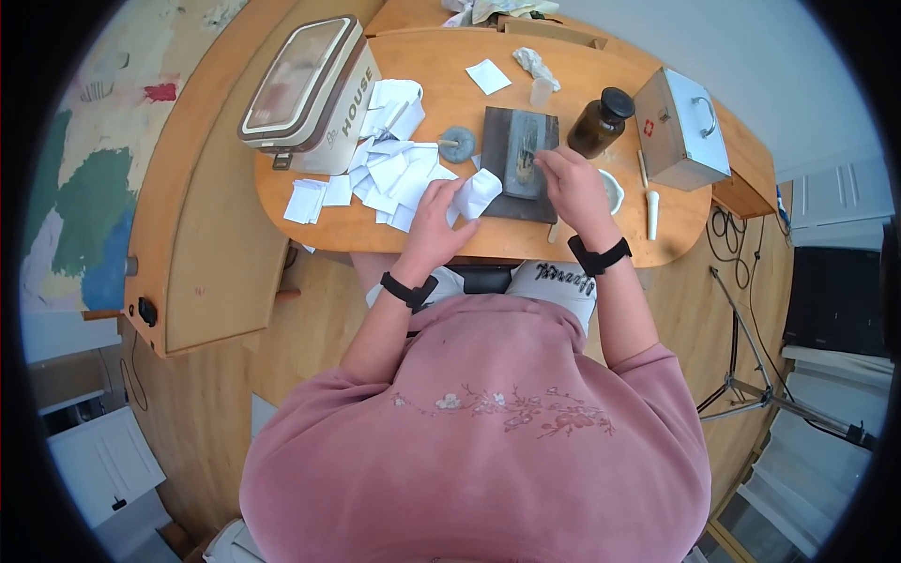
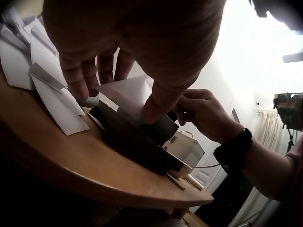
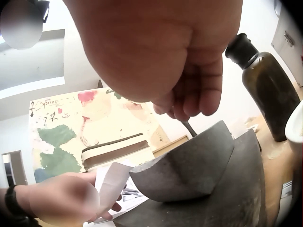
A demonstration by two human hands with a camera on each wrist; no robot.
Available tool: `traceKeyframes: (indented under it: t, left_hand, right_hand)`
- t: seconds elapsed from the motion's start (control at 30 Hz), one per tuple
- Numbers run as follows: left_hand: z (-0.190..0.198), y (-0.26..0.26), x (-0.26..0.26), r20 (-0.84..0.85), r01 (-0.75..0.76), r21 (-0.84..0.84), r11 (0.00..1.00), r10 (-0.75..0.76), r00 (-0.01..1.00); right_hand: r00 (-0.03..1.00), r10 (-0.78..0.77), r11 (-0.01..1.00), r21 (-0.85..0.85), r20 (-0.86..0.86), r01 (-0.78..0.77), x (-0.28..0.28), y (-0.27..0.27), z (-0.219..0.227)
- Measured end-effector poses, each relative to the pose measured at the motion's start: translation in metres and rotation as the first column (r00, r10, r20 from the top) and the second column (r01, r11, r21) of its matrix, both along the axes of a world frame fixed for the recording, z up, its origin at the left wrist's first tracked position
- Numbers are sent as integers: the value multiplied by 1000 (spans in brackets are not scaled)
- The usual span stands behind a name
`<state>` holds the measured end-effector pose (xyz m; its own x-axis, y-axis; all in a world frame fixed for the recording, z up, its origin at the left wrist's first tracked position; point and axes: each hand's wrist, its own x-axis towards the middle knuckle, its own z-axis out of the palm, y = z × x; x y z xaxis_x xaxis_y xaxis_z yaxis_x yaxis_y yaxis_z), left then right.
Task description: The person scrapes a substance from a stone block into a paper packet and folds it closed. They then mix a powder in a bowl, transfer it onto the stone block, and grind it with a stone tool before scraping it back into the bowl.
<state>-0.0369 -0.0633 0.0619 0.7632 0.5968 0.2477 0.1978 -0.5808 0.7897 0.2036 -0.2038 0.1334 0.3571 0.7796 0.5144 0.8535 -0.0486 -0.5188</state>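
My left hand (image 1: 436,227) (image 2: 132,42) (image 3: 61,197) holds a folded white paper (image 1: 478,192) (image 2: 128,92) (image 3: 112,182) between thumb and fingers, just left of a dark slab (image 1: 502,208) (image 3: 236,189). On the slab stands a grey, boat-shaped stone vessel (image 1: 517,174) (image 3: 189,163) with dark bits inside. Over its right side, my right hand (image 1: 577,188) (image 2: 208,116) (image 3: 156,52) pinches a thin dark tool (image 3: 190,129), whose lower end goes behind the vessel's rim in the right wrist view. The paper's inside cannot be seen.
White papers (image 1: 399,178) lie heaped on the left, by a lidded container (image 1: 343,117) and a round grey stone piece (image 1: 457,144). Rightward are a brown bottle (image 1: 596,129), a white bowl (image 1: 614,194), a white pestle (image 1: 652,214) and a metal case (image 1: 680,131).
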Motion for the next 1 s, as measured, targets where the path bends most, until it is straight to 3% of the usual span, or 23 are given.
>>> traceKeyframes:
  t: [0.1, 0.3, 0.47, 0.7, 0.9, 1.0]
  left_hand:
    - [2, 0, -2, 5, -7, -8, 1000, 7, 1000]
    - [-3, 2, -3, 11, -18, 15, 1000, 18, 1000]
    - [6, 0, -4, 7, -11, -23, 1000, 12, 1000]
    - [3, -1, 0, -1, 3, 14, 1000, -3, 1000]
    - [6, -3, 0, -7, 14, -46, 999, -15, 1000]
    - [3, -2, 2, 19, 18, -25, 1000, -17, 1000]
  right_hand:
    - [1000, 20, 997, -81, -18, -22, -5, -8, 3]
    - [997, -9, 999, 32, -81, 12, 0, 4, -6]
    - [984, 139, 988, -49, -112, -145, 7, -12, -9]
    - [986, 85, 995, 66, -143, -76, 6, -6, -15]
    - [967, 114, 987, -82, -227, -136, 10, -24, -7]
    - [977, 70, 997, 45, -201, -62, 9, -15, -13]
